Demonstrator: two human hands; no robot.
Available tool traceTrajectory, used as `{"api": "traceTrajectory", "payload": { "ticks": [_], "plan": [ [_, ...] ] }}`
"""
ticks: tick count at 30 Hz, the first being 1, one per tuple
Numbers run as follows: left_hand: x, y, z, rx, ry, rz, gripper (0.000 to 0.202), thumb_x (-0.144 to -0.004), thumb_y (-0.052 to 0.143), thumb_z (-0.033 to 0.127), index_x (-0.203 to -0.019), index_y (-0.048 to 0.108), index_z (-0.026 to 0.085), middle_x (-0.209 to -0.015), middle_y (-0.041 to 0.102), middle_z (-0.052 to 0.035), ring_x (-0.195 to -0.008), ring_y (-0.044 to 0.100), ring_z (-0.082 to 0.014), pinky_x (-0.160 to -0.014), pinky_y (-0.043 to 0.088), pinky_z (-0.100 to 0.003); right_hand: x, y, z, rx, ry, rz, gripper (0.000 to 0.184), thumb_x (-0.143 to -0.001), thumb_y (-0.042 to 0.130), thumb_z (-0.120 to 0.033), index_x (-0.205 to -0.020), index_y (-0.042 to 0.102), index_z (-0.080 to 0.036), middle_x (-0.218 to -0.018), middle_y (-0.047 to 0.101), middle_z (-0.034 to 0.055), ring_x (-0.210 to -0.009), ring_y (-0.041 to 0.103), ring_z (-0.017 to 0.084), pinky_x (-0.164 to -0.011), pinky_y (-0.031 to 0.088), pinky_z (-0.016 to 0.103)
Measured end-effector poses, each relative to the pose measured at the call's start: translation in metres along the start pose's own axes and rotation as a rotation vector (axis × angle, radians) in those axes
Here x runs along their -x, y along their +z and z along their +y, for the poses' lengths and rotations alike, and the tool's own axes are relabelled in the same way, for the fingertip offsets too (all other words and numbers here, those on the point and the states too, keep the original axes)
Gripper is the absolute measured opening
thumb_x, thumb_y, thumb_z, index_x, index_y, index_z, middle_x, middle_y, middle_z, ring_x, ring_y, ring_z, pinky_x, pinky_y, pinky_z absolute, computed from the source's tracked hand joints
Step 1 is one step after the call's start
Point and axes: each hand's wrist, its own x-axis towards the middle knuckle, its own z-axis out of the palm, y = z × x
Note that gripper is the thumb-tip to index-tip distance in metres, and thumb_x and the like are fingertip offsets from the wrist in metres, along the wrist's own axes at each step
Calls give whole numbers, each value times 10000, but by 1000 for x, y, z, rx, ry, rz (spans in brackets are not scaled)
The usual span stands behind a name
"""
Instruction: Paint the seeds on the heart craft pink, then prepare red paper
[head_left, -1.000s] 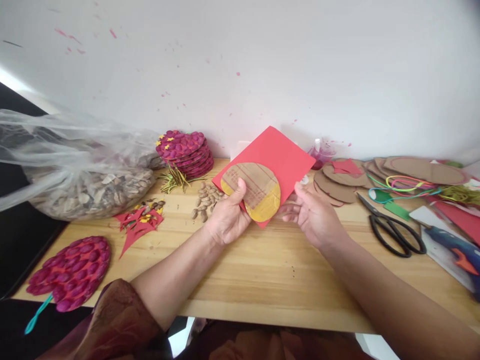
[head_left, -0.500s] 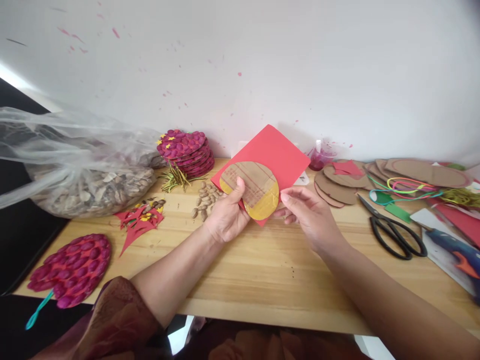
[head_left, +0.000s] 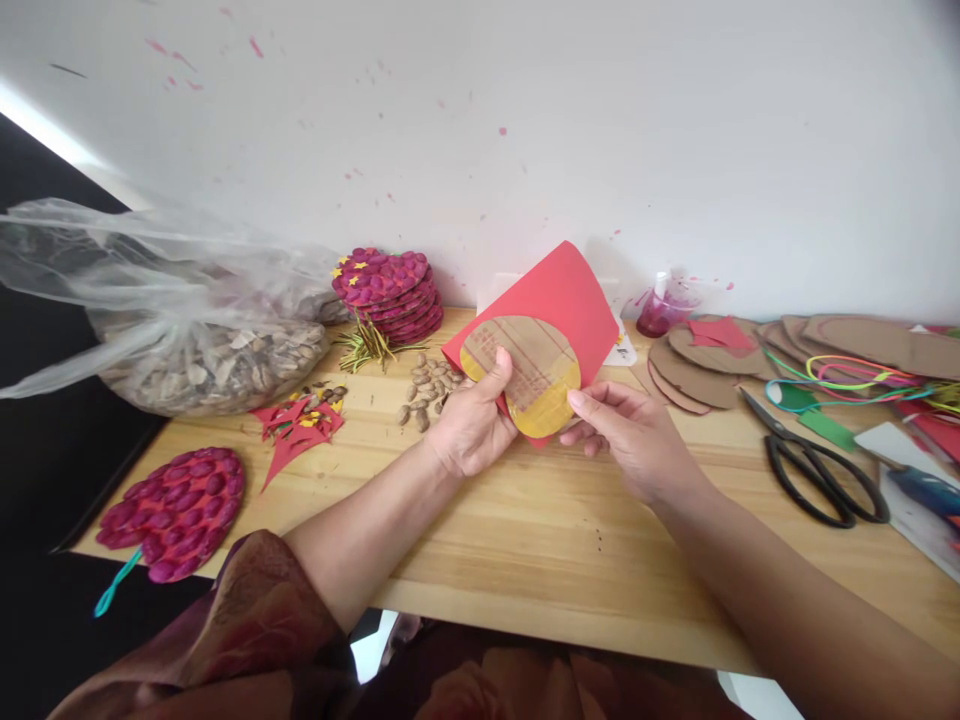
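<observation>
My left hand [head_left: 480, 415] is closed on a rounded cardboard piece [head_left: 517, 360] with yellow tape along its lower edge, the thumb lying on top. Behind the cardboard, a sheet of red paper [head_left: 570, 285] is held against it, its far corner pointing up and its right side curving. My right hand [head_left: 630, 430] pinches the right edge of the cardboard between thumb and forefinger; whether it also grips the paper there I cannot make out. Both hands are raised over the wooden table [head_left: 525, 560].
Left are a plastic bag of shells [head_left: 217, 365], red paper scraps [head_left: 300, 435], a magenta-studded piece [head_left: 180, 510] and a similar stack [head_left: 390, 300]. Peanuts [head_left: 427, 385] lie behind my left hand. Right are black scissors [head_left: 817, 470], cardboard discs [head_left: 697, 365], coloured cords [head_left: 840, 375] and a pink-stained cup [head_left: 664, 310].
The view has shifted, so most things appear further right. My right thumb and forefinger have come onto the cardboard's edge, and the red paper now bends on its right side.
</observation>
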Motion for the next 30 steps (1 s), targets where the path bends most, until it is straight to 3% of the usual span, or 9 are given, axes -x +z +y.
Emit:
{"api": "traceTrajectory", "payload": {
  "ticks": [20, 30],
  "plan": [
    [3, 4, 2, 9, -31, 20, 379, -1081, 485, 249, -1416, 609, 123, -1321, 739, -148, -1356, 627, -278, -1205, 456, -480, 0, -2, 0, 41, -5, -14, 513, -648, 900, -631, -758, 662, -190, -730, 777, 54, -559, 703, 135, -454, 425, 193],
    [0, -2, 0, 29, -37, -7, 458, -1060, 546, 283, -1501, 550, 159, -1410, 692, -158, -1360, 624, -298, -1215, 440, -502, 0, -1, 1, 7, -1, -21, 549, -657, 884, -660, -766, 615, -195, -706, 753, 29, -558, 703, 132, -461, 427, 187]
  ]
}}
